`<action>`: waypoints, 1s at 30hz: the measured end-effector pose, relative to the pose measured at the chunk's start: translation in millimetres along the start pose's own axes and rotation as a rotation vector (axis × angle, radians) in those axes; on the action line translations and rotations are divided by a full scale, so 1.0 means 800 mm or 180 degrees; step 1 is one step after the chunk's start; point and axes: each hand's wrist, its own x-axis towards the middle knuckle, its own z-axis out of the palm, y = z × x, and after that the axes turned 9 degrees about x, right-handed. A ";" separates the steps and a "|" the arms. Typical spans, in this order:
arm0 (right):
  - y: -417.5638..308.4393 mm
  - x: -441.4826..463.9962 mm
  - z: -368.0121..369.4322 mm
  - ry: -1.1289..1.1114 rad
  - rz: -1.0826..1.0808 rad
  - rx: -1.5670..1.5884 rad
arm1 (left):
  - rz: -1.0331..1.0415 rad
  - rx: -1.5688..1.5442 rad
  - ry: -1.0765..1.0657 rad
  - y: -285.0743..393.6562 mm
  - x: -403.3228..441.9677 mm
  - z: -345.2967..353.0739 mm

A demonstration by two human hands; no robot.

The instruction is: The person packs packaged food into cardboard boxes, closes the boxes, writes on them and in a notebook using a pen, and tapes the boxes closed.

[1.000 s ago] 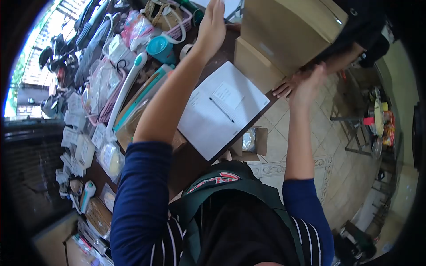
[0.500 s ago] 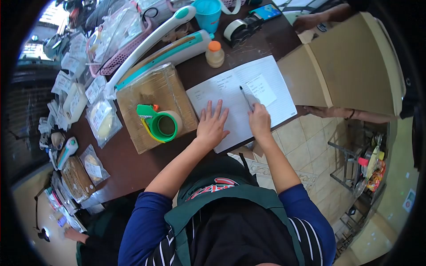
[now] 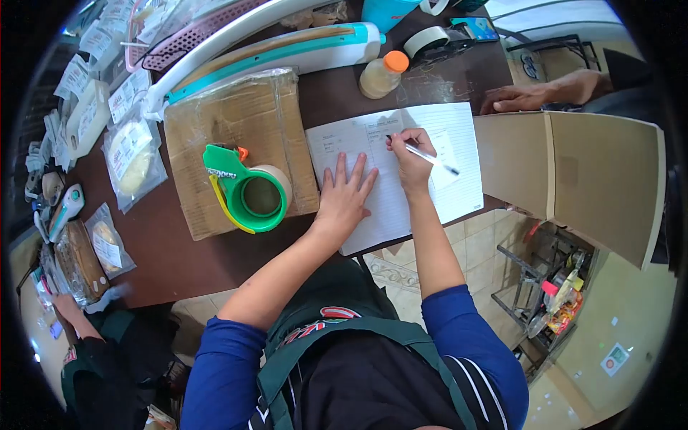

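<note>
An open lined notebook [image 3: 369, 215] lies on the dark table with handwriting on its pages. My left hand [image 3: 346, 195] rests flat on the left page, fingers spread. Closed around a pen [image 3: 431, 159], my right hand [image 3: 413, 163] holds its tip at the writing near the top middle of the notebook. A small white paper slip [image 3: 446, 154] lies on the right page, partly behind my right hand. Left of the notebook, a taped cardboard box [image 3: 236, 115] carries a green tape dispenser [image 3: 258, 201] with a roll of tape.
Beyond the notebook stand an orange-capped bottle [image 3: 383, 75], a tape roll [image 3: 427, 41] and a long teal-white sealer [image 3: 322, 50]. An open cardboard box [image 3: 602, 179] is at the right, near another person's hand [image 3: 530, 94]. Bagged items [image 3: 132, 161] lie left; another person's hand [image 3: 68, 308] shows lower left.
My right hand has turned the pen over and moved it up and left to the writing. My left hand stays flat. The view has shifted; the other person's hand at right now rests by the table edge.
</note>
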 end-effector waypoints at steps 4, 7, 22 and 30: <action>0.019 0.000 -0.002 0.0167 -0.0351 -0.0703 | 0.0011 0.0015 0.0028 0.000 0.000 0.001; 0.036 0.003 -0.006 0.0233 -0.0840 -0.0894 | 0.0004 0.0041 -0.0008 0.001 0.001 0.000; 0.054 0.010 -0.019 0.0167 -0.1109 -0.1873 | 0.0014 -0.0029 0.0106 0.001 0.002 0.004; 0.001 -0.001 0.009 0.0638 -0.0377 -0.0324 | 0.0047 0.0012 0.0207 0.001 -0.001 0.008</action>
